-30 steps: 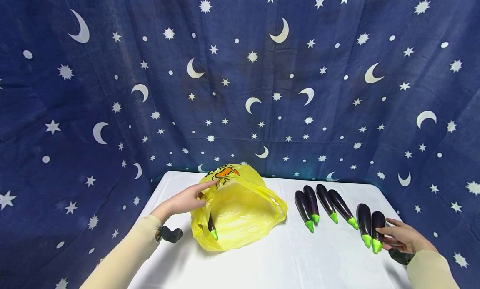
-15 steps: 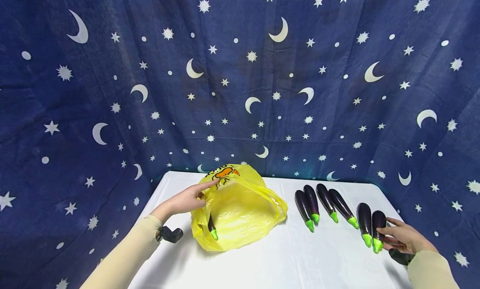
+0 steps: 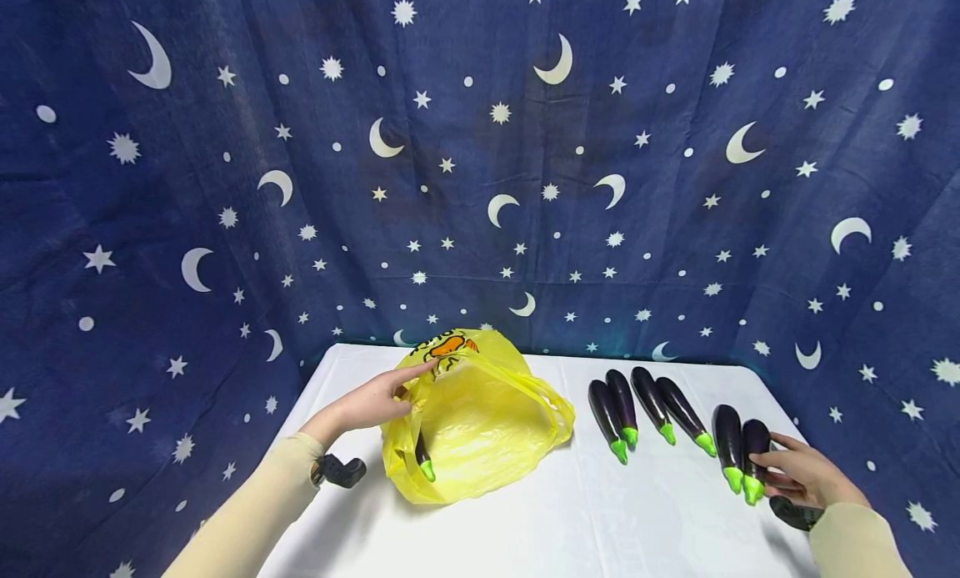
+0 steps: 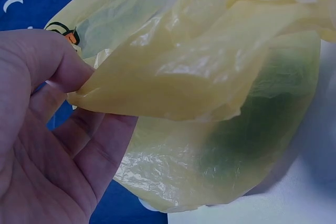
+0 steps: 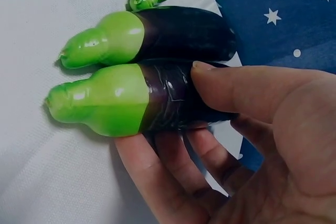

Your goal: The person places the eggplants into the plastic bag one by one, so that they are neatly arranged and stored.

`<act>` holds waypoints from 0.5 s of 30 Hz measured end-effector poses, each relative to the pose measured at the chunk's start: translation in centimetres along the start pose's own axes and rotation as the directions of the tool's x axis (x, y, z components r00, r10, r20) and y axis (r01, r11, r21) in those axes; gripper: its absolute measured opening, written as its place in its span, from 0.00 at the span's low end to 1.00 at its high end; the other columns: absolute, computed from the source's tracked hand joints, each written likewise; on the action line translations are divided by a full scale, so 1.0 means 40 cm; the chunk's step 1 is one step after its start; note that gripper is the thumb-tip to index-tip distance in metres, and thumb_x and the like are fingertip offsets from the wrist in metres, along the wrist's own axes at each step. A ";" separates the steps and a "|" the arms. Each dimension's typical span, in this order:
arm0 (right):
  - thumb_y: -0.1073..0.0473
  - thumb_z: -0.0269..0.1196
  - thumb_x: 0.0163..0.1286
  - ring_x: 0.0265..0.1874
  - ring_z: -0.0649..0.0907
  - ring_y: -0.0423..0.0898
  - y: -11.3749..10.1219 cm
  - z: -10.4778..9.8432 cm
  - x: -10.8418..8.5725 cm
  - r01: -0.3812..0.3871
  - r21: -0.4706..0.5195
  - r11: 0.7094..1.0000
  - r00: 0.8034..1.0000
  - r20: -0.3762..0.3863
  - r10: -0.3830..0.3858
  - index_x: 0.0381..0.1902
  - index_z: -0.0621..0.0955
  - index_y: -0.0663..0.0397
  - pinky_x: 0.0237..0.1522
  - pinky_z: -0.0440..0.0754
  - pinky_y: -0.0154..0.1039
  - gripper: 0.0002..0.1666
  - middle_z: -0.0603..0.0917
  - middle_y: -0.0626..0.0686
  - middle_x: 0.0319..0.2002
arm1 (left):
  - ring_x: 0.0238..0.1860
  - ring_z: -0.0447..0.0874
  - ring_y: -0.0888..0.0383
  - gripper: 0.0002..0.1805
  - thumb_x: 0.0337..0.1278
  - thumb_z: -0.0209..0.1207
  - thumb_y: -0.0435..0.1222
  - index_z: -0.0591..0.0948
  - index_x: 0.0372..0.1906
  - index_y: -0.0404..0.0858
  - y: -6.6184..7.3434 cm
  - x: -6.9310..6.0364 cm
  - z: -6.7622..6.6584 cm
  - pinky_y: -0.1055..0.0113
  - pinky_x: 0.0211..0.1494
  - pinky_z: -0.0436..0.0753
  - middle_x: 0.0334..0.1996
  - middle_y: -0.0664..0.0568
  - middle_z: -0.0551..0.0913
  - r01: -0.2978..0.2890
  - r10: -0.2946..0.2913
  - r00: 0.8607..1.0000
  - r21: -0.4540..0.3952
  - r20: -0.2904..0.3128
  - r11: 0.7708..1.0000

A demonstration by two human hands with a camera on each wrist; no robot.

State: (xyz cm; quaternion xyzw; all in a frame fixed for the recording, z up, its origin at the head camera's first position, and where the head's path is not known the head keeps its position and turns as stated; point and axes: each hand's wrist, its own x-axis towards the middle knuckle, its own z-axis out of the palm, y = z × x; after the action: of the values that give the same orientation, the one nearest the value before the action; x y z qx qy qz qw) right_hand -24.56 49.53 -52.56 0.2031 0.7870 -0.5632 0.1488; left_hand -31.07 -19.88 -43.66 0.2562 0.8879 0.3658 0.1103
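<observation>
A yellow plastic bag (image 3: 487, 428) lies on its side with its mouth open, an eggplant (image 3: 424, 459) showing inside near its left edge. My left hand (image 3: 375, 401) pinches the bag's rim between thumb and fingers, as the left wrist view shows; a dark shape shows through the plastic there. At the far right, my right hand (image 3: 806, 471) holds the outermost eggplant (image 3: 755, 457). In the right wrist view the thumb (image 5: 226, 85) presses on its dark body and the fingers (image 5: 152, 171) curl along its other side. Another eggplant (image 3: 727, 444) lies right beside it.
Several more dark eggplants with green ends lie in pairs between the bag and my right hand, among them one eggplant (image 3: 606, 419) nearest the bag. A white cloth covers the table (image 3: 570, 528). Behind hangs a blue curtain (image 3: 480, 161) with moons and stars.
Both hands stay almost where they were, the left on the bag's rim, the right at the outermost eggplant. Only a slight shift of the head view shows.
</observation>
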 end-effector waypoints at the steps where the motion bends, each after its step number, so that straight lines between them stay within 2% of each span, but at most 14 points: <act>1: 0.62 0.64 0.68 0.30 0.86 0.46 -0.001 0.002 0.000 -0.004 0.005 1.000 1.000 -0.005 0.004 0.77 0.34 0.69 0.36 0.85 0.45 0.60 0.85 0.50 0.31 | 0.71 0.66 0.53 0.45 0.56 0.56 0.27 0.63 0.80 0.56 -0.001 0.001 0.001 0.51 0.67 0.70 0.76 0.51 0.65 -0.001 0.001 1.000 0.001 0.000 1.000; 6: 0.63 0.64 0.69 0.30 0.86 0.47 -0.003 0.007 -0.004 -0.017 0.019 1.000 1.000 -0.015 0.017 0.77 0.33 0.68 0.36 0.86 0.45 0.60 0.85 0.50 0.31 | 0.69 0.67 0.53 0.45 0.57 0.56 0.27 0.63 0.80 0.54 0.000 0.002 0.002 0.51 0.67 0.70 0.76 0.50 0.65 -0.004 0.004 1.000 -0.005 0.001 1.000; 15: 0.64 0.62 0.69 0.30 0.85 0.47 -0.008 0.008 -0.004 -0.027 0.002 1.000 0.999 -0.020 0.027 0.77 0.34 0.69 0.36 0.86 0.45 0.58 0.84 0.51 0.30 | 0.68 0.68 0.53 0.45 0.57 0.56 0.27 0.62 0.80 0.58 0.002 0.002 0.001 0.53 0.64 0.71 0.77 0.52 0.64 0.016 -0.016 1.000 -0.013 0.009 1.000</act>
State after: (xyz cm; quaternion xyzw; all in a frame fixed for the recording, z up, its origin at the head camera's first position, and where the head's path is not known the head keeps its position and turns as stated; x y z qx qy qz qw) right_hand -24.59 49.12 -52.33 0.2195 0.7852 -0.5597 0.1484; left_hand -31.09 -19.76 -43.65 0.2499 0.8870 0.3697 0.1190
